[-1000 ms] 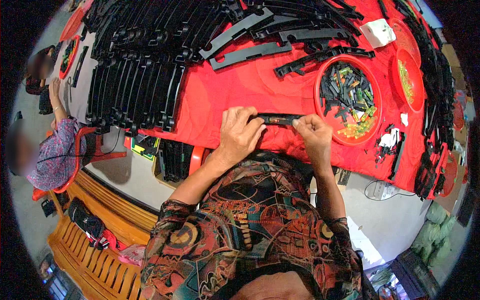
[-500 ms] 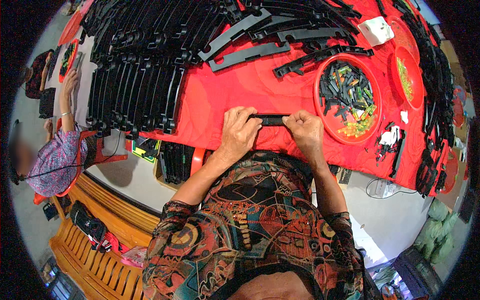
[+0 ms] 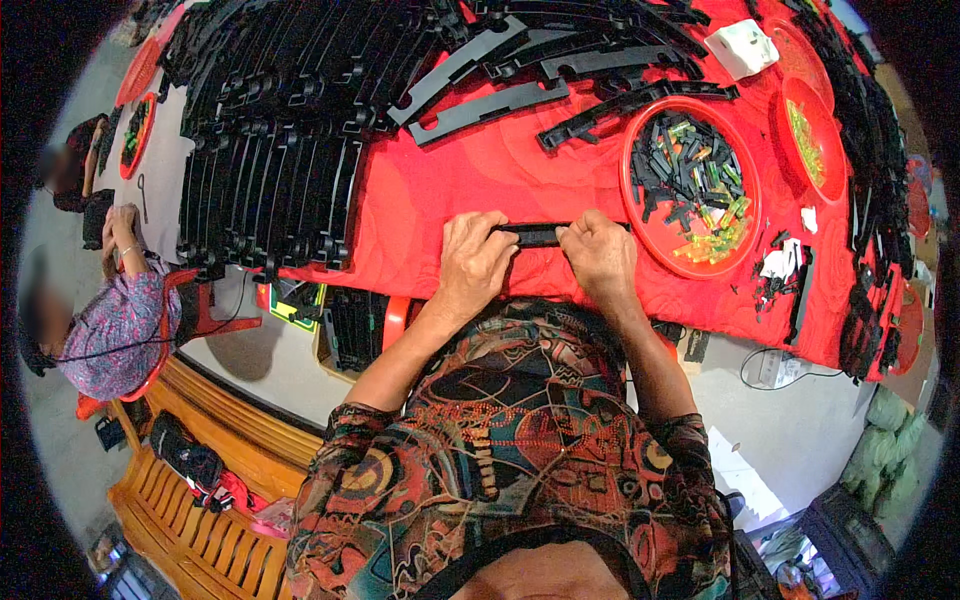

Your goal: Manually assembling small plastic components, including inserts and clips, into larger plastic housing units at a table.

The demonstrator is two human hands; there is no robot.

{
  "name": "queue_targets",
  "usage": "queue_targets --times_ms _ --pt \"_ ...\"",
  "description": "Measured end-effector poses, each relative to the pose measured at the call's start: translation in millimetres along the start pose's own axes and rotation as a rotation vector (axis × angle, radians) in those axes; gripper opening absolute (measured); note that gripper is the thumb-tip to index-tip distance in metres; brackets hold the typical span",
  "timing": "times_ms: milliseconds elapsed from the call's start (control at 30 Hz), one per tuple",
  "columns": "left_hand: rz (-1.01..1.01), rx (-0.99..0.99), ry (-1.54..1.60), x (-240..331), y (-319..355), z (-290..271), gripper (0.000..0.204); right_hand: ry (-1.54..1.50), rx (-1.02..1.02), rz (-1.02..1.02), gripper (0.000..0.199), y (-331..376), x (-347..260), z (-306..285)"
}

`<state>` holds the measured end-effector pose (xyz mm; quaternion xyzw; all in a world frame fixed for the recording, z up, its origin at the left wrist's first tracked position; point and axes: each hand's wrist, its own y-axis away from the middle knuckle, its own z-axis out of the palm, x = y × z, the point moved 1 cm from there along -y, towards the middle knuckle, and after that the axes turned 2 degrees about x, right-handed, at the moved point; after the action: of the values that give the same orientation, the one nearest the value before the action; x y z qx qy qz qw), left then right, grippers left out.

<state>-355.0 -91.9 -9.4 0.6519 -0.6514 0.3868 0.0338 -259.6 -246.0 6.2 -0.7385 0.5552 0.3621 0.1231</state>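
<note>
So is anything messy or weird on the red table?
Yes, a bit. Small black bits lie scattered around a white scrap, right of the big red bowl, instead of inside it. Also, some flat black strips lie askew, beside neat rows of black parts.

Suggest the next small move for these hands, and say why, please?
Perhaps a gentle press along the black strip with the right hand, while the left hand steadies it. The left fingers grip its left end, and the right fingers sit on it farther along, so both hands seem well placed for that.
</note>
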Motion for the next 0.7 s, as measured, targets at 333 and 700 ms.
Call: queue_targets --times_ms 333,700 --pt "-0.178 -0.371 0.117 -7 -43 -6 0.024 0.074 0.038 -0.072 0.023 -2 -4 2" --pt "-0.195 -0.721 0.120 -17 -72 6 0.024 0.063 0.153 -0.222 0.019 5 -5 3"
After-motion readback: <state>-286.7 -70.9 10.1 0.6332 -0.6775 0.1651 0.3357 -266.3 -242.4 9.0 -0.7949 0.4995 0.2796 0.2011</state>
